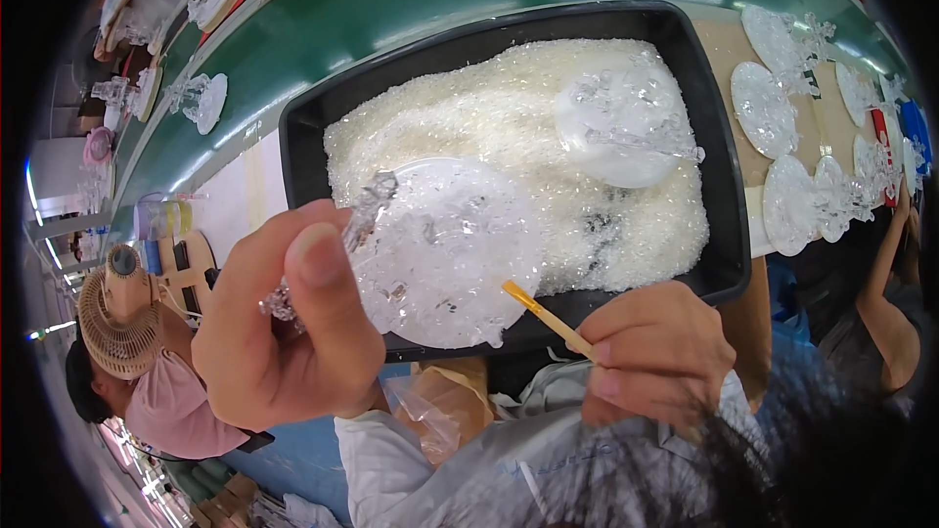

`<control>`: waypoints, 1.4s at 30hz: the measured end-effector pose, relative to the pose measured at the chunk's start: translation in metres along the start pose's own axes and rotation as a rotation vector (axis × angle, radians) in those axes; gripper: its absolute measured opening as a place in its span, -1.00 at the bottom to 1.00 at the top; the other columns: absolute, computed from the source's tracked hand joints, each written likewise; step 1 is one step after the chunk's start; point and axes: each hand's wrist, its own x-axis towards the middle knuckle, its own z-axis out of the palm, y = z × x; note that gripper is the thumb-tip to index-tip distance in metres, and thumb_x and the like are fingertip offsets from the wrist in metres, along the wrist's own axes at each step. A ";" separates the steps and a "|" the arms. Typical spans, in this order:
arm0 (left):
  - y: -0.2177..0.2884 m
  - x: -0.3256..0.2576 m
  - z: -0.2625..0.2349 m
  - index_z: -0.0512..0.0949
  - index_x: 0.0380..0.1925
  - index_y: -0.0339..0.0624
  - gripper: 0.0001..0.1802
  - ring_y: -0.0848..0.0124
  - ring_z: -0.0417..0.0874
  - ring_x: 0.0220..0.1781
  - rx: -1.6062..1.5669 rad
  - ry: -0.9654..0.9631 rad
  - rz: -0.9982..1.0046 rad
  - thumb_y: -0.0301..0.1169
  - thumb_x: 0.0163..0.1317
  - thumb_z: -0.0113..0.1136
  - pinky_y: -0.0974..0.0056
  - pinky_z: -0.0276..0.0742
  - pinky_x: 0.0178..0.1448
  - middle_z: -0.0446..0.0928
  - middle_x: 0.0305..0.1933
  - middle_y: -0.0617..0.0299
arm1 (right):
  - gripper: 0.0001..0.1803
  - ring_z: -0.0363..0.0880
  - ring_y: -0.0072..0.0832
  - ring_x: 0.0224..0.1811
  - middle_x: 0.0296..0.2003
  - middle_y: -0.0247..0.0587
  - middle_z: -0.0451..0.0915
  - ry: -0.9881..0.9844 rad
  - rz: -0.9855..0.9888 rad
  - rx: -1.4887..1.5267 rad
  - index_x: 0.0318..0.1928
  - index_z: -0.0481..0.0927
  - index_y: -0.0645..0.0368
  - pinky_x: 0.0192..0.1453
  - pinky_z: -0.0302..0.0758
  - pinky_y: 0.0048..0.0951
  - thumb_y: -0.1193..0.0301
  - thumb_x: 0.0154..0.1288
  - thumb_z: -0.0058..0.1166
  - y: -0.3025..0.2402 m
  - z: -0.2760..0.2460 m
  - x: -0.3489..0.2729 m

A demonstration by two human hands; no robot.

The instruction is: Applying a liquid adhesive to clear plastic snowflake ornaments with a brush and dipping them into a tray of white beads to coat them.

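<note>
At the centre of the view, over the near rim of a black tray (305,137), the left hand (284,332) holds a clear disc (455,254) tilted, its face toward the person. The disc carries small crystal figures glued on it, and a clear stem juts out at 10 o'clock beside the thumb. The left hand is closed, thumb and fingers pinching the disc's edge at 9 o'clock. The right hand (650,352), at 4 o'clock, is closed around a thin yellow stick (548,313), whose flat tip touches or nearly touches the disc's lower edge.

As a judgement, working the stick well means keeping the disc steady over the tray so loose bits fall back in, and moving the tip lightly along the edge without prying at the figures.

The tray is filled with white crystal granules (469,127); a second disc (626,127) lies on them at 1 o'clock. More finished discs (763,108) sit on the table at 2 o'clock. Another person in a straw hat (117,323) is at 8 o'clock.
</note>
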 end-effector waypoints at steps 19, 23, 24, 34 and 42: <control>-0.019 0.003 0.002 0.53 -0.55 -0.45 -0.52 0.38 0.46 -0.56 0.002 0.243 0.203 -0.18 0.35 0.19 0.35 0.28 -0.43 0.56 -0.60 0.03 | -0.85 0.62 -0.26 -0.52 -0.42 -0.04 0.57 0.186 -0.018 0.044 -0.35 0.56 0.35 -0.54 0.63 -0.37 0.60 0.11 0.29 -0.001 -0.003 -0.007; -0.015 0.003 0.005 0.54 -0.52 -0.46 -0.50 0.36 0.46 -0.56 0.062 0.279 0.180 -0.15 0.37 0.15 0.33 0.30 -0.42 0.51 -0.66 0.02 | -0.87 0.62 -0.25 -0.50 -0.42 -0.04 0.57 0.180 -0.003 0.047 -0.35 0.56 0.35 -0.53 0.64 -0.36 0.62 0.10 0.27 -0.003 -0.005 -0.012; -0.017 0.003 0.002 0.54 -0.52 -0.46 -0.50 0.36 0.46 -0.56 0.064 0.280 0.189 -0.15 0.37 0.15 0.33 0.30 -0.42 0.51 -0.66 0.02 | -0.87 0.63 -0.24 -0.50 -0.42 -0.04 0.57 0.240 0.013 0.074 -0.35 0.57 0.35 -0.53 0.64 -0.36 0.62 0.10 0.27 -0.004 -0.003 -0.013; -0.040 -0.001 -0.004 0.43 -0.41 -0.45 -0.59 0.39 0.32 -0.71 -0.016 0.346 0.453 -0.26 0.47 -0.06 0.32 0.17 -0.61 0.49 -0.65 -0.04 | -0.81 0.64 -0.21 -0.45 -0.42 -0.06 0.57 0.142 0.090 0.102 -0.26 0.58 0.37 -0.48 0.66 -0.35 0.58 0.13 0.30 -0.006 -0.009 -0.014; -0.054 0.004 -0.019 0.44 -0.31 -0.49 -0.60 0.36 0.34 -0.76 -0.307 0.171 0.693 -0.30 0.51 -0.21 0.32 0.22 -0.69 0.55 -0.56 -0.14 | -0.78 0.64 -0.18 -0.43 -0.31 0.03 0.58 0.180 0.027 0.201 -0.25 0.60 0.39 -0.44 0.66 -0.34 0.60 0.08 0.35 -0.001 -0.011 -0.013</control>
